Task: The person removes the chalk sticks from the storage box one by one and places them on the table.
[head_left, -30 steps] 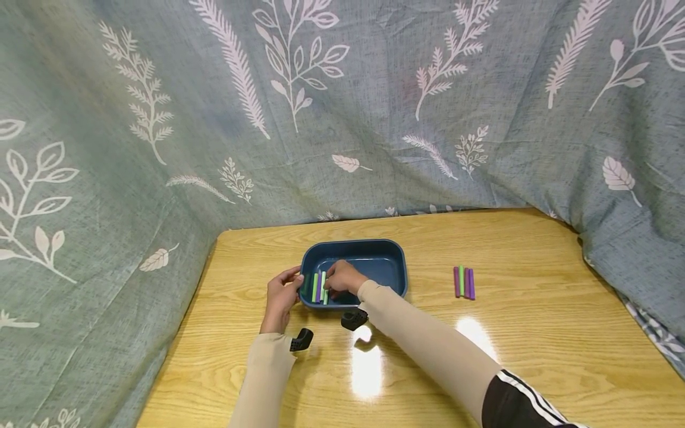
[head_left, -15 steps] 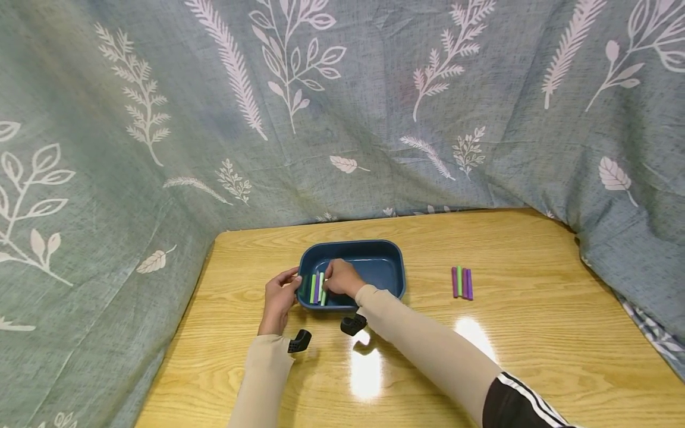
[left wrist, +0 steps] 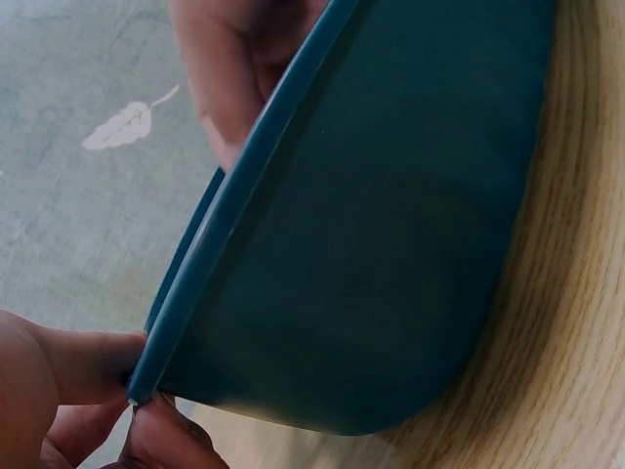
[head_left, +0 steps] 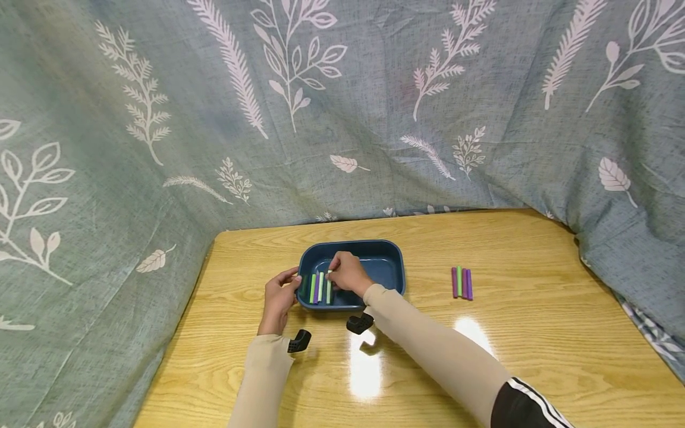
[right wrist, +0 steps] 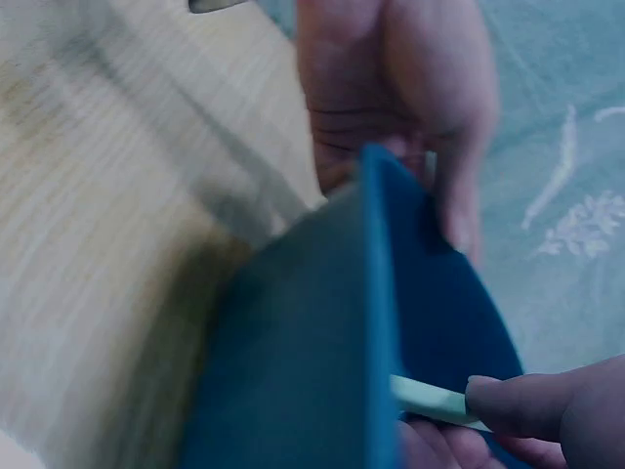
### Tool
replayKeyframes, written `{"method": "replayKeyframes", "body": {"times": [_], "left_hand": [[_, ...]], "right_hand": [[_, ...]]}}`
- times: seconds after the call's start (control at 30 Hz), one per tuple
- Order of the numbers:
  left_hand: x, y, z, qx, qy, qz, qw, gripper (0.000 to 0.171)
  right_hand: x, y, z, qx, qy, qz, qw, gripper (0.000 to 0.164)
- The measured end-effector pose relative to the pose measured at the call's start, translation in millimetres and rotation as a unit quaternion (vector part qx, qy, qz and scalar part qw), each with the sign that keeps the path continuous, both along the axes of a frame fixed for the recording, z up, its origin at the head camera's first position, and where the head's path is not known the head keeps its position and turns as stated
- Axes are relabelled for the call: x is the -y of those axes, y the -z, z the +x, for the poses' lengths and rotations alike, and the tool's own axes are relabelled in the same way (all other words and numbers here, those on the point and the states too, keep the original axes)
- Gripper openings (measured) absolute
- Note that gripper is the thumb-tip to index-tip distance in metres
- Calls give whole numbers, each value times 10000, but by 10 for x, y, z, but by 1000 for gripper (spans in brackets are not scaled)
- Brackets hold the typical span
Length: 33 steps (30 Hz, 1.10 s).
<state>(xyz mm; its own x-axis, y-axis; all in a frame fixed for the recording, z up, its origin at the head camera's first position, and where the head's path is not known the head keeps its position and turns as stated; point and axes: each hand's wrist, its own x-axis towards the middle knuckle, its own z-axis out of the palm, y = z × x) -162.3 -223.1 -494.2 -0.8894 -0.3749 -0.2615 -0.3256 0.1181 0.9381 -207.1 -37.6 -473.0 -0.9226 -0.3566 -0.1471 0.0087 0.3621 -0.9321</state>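
Observation:
A dark blue rectangular tray (head_left: 382,244) sits on the table. My left hand (head_left: 280,295) grips its left rim, thumb on one side and fingers on the other, as the left wrist view shows. Inside the tray my right hand (head_left: 350,274) pinches a pale green chalk stick (right wrist: 430,400) between thumb and fingers. To its left lie a green stick (head_left: 313,289), a purple stick (head_left: 317,288) and a whitish stick (head_left: 320,288), side by side and upright in view. A narrow gap separates the pinched stick from this row. The tray's left inner wall is in shadow.
To the right of the tray, a row of several purple and green sticks (head_left: 462,283) lies on the wooden table (head_left: 524,333). A grey-green curtain (head_left: 353,119) with leaf prints hangs behind and along both sides. Glare shows on the table's front part.
My right hand has shifted slightly right with the pale green chalk stick, opening a gap from the other sticks. The left hand stays on the tray's rim.

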Motion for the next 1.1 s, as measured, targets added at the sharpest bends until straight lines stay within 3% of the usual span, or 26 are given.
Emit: {"method": "replayKeyframes", "body": {"times": [0.57, 0.87, 1.1], "left_hand": [[21, 24, 1, -1, -15, 15, 10000, 33], [13, 21, 6, 68, 10, 84, 9999, 33], [24, 19, 0, 103, 47, 115, 9999, 34]], "right_hand": [[-737, -227, -164, 508, 468, -644, 9955, 12], [-1111, -311, -171, 570, 591, -651, 9945, 28], [-1402, -323, -149, 605, 695, -861, 9920, 27]]}}
